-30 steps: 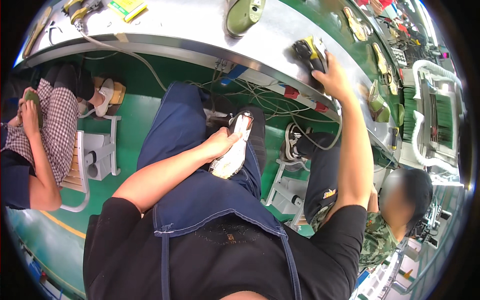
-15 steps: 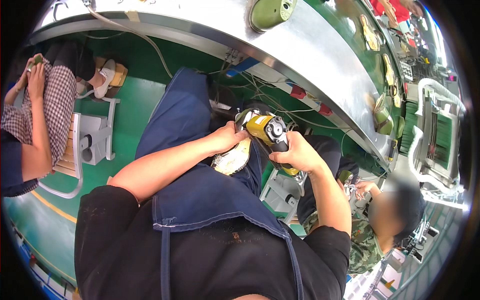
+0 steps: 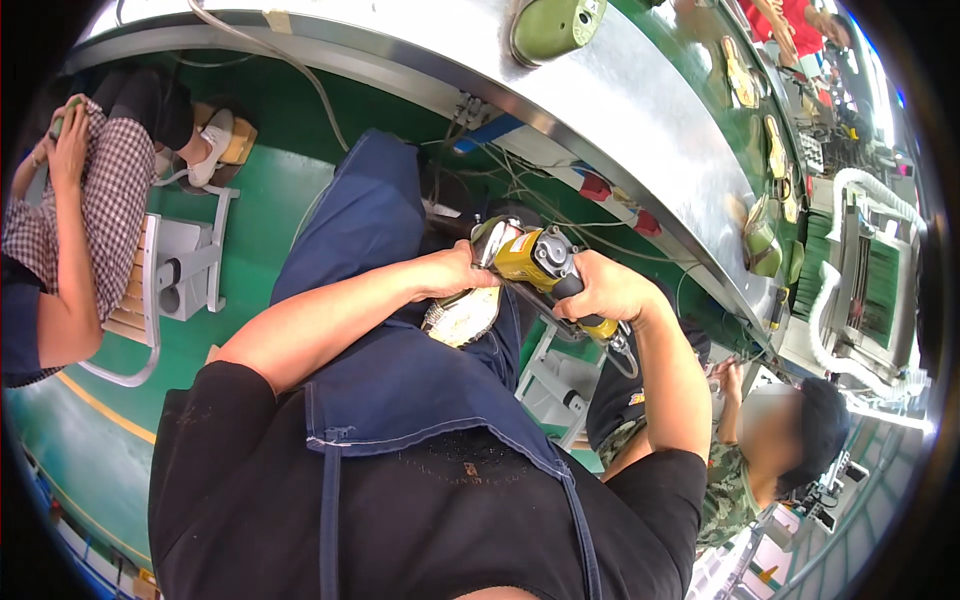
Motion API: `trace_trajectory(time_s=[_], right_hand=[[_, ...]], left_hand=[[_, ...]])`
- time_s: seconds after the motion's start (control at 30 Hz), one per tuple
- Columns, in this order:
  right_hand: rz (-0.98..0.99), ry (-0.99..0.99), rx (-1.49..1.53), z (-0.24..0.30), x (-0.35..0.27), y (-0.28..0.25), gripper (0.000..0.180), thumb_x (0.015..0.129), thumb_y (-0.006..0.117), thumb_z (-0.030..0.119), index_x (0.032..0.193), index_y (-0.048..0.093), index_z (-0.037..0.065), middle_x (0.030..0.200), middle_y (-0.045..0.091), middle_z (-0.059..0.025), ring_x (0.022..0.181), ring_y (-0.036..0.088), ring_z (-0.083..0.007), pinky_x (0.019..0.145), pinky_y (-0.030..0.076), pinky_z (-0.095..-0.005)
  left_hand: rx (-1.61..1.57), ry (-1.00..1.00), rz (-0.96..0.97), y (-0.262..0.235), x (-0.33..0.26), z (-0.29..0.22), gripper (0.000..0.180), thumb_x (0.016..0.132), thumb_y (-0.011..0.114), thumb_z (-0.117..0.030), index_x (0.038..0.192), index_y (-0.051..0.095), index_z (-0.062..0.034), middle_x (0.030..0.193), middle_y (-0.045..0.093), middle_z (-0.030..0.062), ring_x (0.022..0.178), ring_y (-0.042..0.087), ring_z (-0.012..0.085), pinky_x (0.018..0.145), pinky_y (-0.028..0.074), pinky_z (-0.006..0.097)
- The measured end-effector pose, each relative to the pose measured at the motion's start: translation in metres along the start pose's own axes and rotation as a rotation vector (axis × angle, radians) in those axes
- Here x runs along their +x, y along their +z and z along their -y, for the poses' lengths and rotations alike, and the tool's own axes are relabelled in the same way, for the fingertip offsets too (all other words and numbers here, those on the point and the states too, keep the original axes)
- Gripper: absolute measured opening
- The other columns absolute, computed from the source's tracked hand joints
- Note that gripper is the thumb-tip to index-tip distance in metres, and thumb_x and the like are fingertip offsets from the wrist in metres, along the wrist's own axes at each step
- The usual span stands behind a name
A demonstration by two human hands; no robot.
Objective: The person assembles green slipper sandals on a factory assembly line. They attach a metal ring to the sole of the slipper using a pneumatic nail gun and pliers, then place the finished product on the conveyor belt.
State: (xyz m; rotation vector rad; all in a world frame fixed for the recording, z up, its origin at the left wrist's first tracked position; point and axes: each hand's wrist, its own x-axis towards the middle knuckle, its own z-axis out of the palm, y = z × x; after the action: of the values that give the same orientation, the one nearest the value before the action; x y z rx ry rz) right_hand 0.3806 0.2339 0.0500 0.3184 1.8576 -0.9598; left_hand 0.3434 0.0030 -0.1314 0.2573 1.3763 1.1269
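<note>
On my lap rests a shoe upper stretched on a last point(image 3: 466, 318), its pale yellowish underside turned up. My left hand point(image 3: 455, 274) is closed around its far part. My right hand point(image 3: 612, 290) grips a yellow and black handheld power tool point(image 3: 527, 258) by its handle, and a hose or cable runs off the handle's lower end. The tool's front end lies against or right over the far end of the shoe, close to my left fingers; exact contact is hidden. A dark blue apron point(image 3: 400, 390) covers my lap beneath the shoe.
A metal bench point(image 3: 420, 70) curves ahead, a green shoe last point(image 3: 557, 30) on it. Beyond runs a green conveyor belt point(image 3: 690, 50) carrying shoe parts. Loose cables point(image 3: 520, 180) hang under the bench. One co-worker point(image 3: 75, 220) sits left, another point(image 3: 770, 450) right, close to my elbow.
My right hand and the tool's handle have shifted slightly right, the tool still at the shoe's far end. The left hand keeps its hold. The right co-worker's hand has risen.
</note>
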Motion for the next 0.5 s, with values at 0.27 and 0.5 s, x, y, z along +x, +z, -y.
trace_trajectory(time_s=[0.27,0.5], right_hand=[[-0.178,-0.148,-0.158,-0.004,-0.016,-0.004,0.047,0.067,0.08,0.021,0.105,0.069,-0.003,0.086,0.069,-0.0118,0.08,0.062,-0.0198,0.079,0.053,-0.0356],[-0.813,-0.204,-0.028,0.019,-0.083,-0.057,0.049,0.075,0.079,0.014,0.119,0.067,-0.004,0.096,0.069,-0.003,0.085,0.06,-0.0123,0.081,0.052,-0.0298]], left_hand=[[-0.034,0.001,0.043,-0.001,-0.005,-0.002,0.092,0.085,0.089,-0.032,0.146,0.036,0.0115,0.135,0.062,0.0213,0.128,0.06,0.0274,0.111,0.046,0.035],[-0.211,0.044,0.159,-0.005,-0.011,-0.012,0.084,0.084,0.091,-0.026,0.144,0.042,0.0065,0.128,0.065,0.016,0.121,0.064,0.0235,0.107,0.05,0.037]])
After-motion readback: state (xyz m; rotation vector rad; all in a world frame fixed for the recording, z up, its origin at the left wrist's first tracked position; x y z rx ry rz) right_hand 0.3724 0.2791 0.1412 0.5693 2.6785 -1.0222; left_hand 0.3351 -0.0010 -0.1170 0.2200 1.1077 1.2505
